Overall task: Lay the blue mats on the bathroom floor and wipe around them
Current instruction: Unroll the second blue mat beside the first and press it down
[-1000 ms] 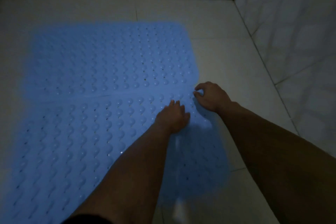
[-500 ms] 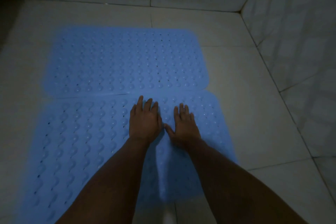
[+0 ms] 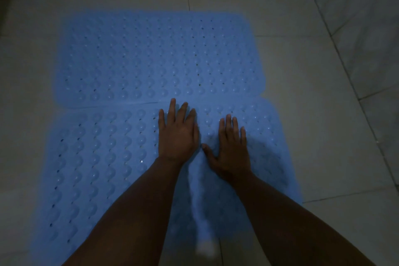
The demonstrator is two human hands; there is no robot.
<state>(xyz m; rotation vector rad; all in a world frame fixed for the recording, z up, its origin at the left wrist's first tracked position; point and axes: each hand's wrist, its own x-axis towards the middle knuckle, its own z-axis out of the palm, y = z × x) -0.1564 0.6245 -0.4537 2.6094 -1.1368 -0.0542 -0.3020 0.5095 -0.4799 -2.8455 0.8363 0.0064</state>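
Both hands flat, palms down, fingers straight, on the near blue rubber mat w/ raised bumps and drain holes (image 3: 103, 168), gripping nothing, just pressing. Left hand (image 3: 177, 136) sits further fwd, its fingertips (image 3: 172, 102) almost at the seam where this mat meets the far blue bumpy mat (image 3: 155, 58); right hand (image 3: 232, 149) is just beside it, a bit nearer the person, thumb splayed toward the left hand. Both mats lie on the pale tiled bathroom floor (image 3: 313, 119), long axes running left-right, long edges touching or slightly overlapping; can't tell which in this dim light. Near mat is offset a little to the right vs the far one. Key relation: the seam lies straight ahead of the fingers, and left hand is nearer it, so prob. the one to press that joint down. Bare floor to the right, toward the tiled wall (image 3: 367, 39), is closest to right hand for wiping; no cloth visible.
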